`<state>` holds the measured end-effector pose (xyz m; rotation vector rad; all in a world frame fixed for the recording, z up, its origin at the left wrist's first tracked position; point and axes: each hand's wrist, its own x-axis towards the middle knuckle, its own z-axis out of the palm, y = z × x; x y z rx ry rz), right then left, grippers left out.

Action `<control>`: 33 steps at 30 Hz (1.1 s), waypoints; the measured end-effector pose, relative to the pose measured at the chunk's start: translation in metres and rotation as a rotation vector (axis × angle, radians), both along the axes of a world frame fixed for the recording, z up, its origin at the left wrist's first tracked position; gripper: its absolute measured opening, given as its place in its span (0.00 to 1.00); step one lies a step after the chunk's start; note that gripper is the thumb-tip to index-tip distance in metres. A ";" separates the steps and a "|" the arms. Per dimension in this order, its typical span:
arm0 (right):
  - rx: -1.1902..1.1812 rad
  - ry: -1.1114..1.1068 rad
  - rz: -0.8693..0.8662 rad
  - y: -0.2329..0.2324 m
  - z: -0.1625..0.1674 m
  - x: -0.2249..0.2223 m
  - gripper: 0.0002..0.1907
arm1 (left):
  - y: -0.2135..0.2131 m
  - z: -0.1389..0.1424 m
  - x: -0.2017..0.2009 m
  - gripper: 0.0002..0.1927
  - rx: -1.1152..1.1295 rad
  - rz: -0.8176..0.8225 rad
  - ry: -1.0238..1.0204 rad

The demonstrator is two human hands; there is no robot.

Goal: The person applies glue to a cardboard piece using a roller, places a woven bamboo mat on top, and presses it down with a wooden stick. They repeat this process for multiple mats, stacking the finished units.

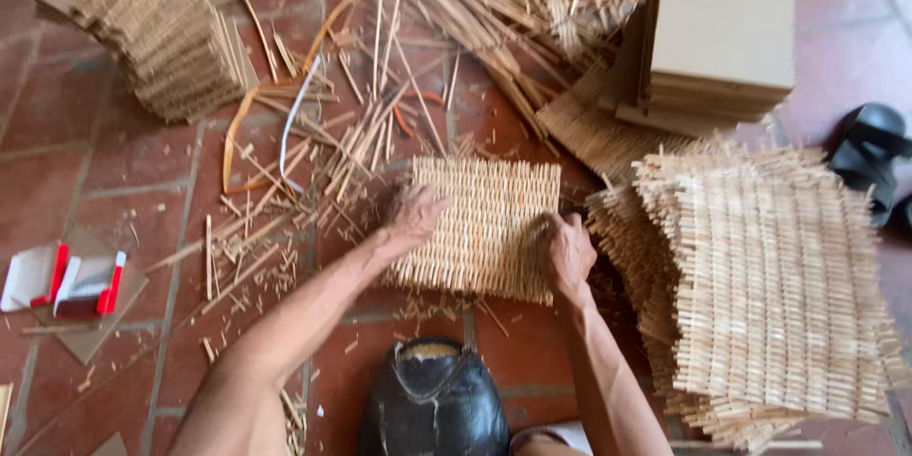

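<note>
Your flat rectangular mat of woven pale straw (484,228) lies on the red tiled floor (57,180) straight in front of you, between your two hands. Your left hand (415,212) rests palm down on the mat's left edge, its fingers (429,198) loosely spread over the weave and pressing it flat. Your right hand (566,252) sits at the mat's right edge, knuckles up, fingers curled down onto the border; whether they pinch a strand there cannot be told.

Both forearms run up from the bottom of the view and angle inward toward the mat, the left one stretched long, the right one shorter and steeper. A black sandal (433,399) sits just below the mat's near edge, between your arms.

Just to the right of your right hand stands a tall stack of finished straw mats (769,294). A second stack of mats (166,38) lies well apart at upper left. Loose straw stalks and cuttings (380,123) are scattered beyond the mat, and a pile of plain cardboard sheets (722,28) sits at upper right.
</note>
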<state>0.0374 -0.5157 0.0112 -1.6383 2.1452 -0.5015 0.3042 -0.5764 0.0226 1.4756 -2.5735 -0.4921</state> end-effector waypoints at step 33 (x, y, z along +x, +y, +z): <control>0.262 0.176 -0.495 0.626 0.159 -0.247 0.15 | 0.094 0.031 -0.099 0.26 0.311 -0.276 -0.285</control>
